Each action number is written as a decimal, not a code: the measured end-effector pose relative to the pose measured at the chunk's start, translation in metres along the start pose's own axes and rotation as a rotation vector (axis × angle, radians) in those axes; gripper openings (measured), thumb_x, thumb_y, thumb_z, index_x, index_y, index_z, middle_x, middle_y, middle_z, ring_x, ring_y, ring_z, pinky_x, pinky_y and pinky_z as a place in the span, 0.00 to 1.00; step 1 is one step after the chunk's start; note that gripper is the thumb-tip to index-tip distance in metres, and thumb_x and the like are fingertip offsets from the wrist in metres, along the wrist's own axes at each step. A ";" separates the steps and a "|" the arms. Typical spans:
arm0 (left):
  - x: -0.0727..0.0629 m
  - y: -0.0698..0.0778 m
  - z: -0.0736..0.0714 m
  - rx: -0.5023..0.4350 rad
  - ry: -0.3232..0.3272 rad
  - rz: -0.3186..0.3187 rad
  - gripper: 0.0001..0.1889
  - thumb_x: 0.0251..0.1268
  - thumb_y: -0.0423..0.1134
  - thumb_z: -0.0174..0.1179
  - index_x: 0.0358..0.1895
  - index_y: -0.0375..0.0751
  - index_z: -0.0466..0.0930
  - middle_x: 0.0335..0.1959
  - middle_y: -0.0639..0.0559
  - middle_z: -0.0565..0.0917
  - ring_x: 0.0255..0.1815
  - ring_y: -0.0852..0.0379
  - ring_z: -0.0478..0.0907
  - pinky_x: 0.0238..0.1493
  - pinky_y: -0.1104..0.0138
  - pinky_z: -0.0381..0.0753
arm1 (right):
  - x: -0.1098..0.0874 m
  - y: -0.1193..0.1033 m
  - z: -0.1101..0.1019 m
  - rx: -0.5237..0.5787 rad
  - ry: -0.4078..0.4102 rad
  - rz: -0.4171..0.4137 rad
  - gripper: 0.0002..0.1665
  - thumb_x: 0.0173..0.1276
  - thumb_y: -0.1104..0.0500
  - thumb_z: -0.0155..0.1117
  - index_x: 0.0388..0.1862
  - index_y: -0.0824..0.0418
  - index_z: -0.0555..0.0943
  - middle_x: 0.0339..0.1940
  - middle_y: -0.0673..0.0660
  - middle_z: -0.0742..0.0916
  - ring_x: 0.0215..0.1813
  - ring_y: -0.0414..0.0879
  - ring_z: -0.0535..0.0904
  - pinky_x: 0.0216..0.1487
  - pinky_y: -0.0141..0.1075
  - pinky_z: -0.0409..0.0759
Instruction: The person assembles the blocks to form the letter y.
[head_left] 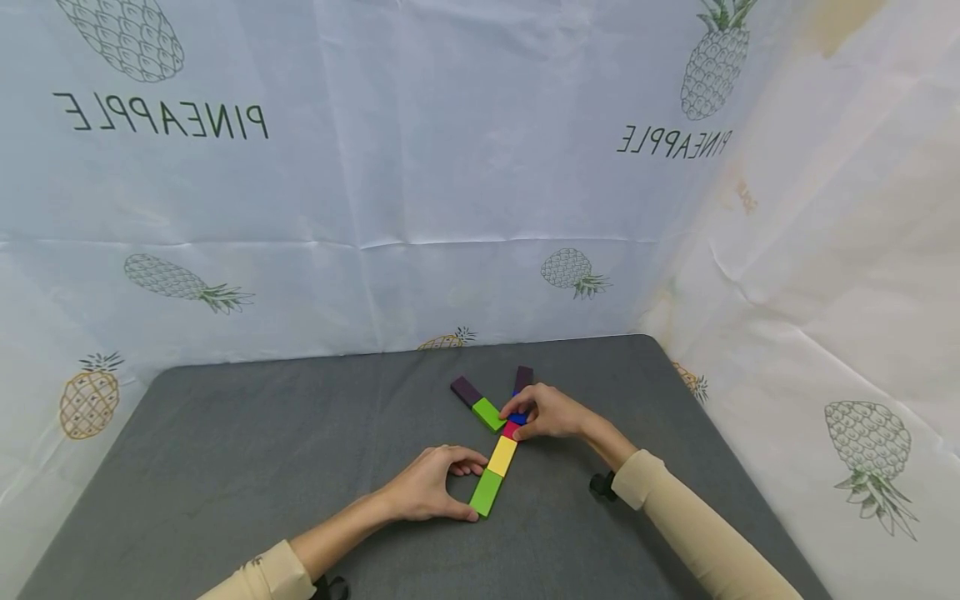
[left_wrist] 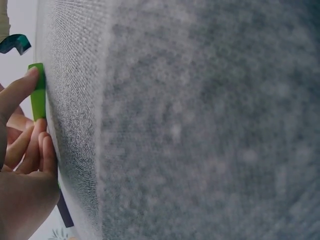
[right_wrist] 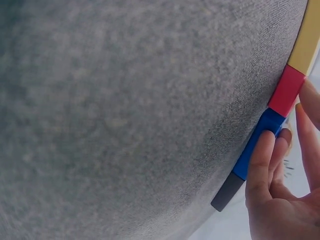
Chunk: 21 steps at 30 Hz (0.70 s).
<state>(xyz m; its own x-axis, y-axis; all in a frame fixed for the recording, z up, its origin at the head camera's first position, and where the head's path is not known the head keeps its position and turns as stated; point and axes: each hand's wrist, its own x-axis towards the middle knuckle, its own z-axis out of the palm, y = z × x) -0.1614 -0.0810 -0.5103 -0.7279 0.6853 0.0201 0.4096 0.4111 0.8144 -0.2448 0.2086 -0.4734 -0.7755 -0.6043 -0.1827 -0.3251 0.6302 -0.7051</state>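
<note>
Flat coloured blocks lie in a Y shape on the grey table. Its stem is a green block [head_left: 487, 492], a yellow block [head_left: 502, 457] and a red block [head_left: 512, 429]. My left hand [head_left: 431, 487] rests alongside the stem, thumb at the green block's near end and fingers by the yellow one's left side. Over the fork, my right hand [head_left: 551, 412] pinches the red block [right_wrist: 286, 91] between thumb and finger. Other fingertips touch the blue block [right_wrist: 254, 146], partly hidden in the head view.
The left branch holds another green block [head_left: 488, 413] and a dark purple block [head_left: 466, 391]. Beyond the blue block is a second dark block [head_left: 524, 377]. A pineapple-print curtain [head_left: 450, 167] hangs behind the table [head_left: 262, 450] and along its right side.
</note>
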 end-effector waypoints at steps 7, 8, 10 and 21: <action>0.000 -0.002 -0.001 -0.004 0.006 0.015 0.35 0.56 0.46 0.85 0.67 0.41 0.84 0.56 0.54 0.91 0.55 0.62 0.84 0.60 0.68 0.85 | 0.001 -0.002 0.001 -0.003 -0.001 -0.016 0.19 0.69 0.62 0.79 0.58 0.58 0.91 0.56 0.62 0.86 0.45 0.44 0.78 0.43 0.29 0.82; 0.000 -0.002 -0.001 -0.004 0.007 0.016 0.35 0.56 0.46 0.85 0.67 0.41 0.84 0.56 0.54 0.91 0.55 0.62 0.84 0.60 0.68 0.85 | 0.001 -0.002 0.001 -0.004 0.000 -0.020 0.19 0.69 0.61 0.79 0.58 0.59 0.91 0.56 0.62 0.86 0.45 0.44 0.78 0.43 0.28 0.82; 0.000 -0.002 -0.001 -0.003 0.008 0.014 0.35 0.56 0.46 0.85 0.67 0.42 0.84 0.57 0.54 0.91 0.54 0.62 0.84 0.60 0.68 0.85 | 0.002 -0.002 0.001 -0.008 0.001 -0.030 0.19 0.69 0.61 0.79 0.58 0.59 0.91 0.55 0.62 0.86 0.47 0.46 0.78 0.43 0.28 0.82; 0.002 -0.004 0.001 0.004 0.004 0.046 0.36 0.56 0.48 0.84 0.68 0.41 0.83 0.57 0.52 0.91 0.56 0.62 0.85 0.61 0.68 0.85 | -0.001 -0.001 0.001 -0.019 0.021 -0.105 0.17 0.74 0.61 0.74 0.60 0.63 0.90 0.56 0.65 0.88 0.53 0.54 0.84 0.48 0.30 0.85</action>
<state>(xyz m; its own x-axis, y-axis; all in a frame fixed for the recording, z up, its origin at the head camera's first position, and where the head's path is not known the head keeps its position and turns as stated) -0.1633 -0.0805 -0.5139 -0.7105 0.7012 0.0600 0.4448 0.3813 0.8104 -0.2431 0.2082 -0.4733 -0.7474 -0.6577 -0.0940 -0.4152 0.5728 -0.7067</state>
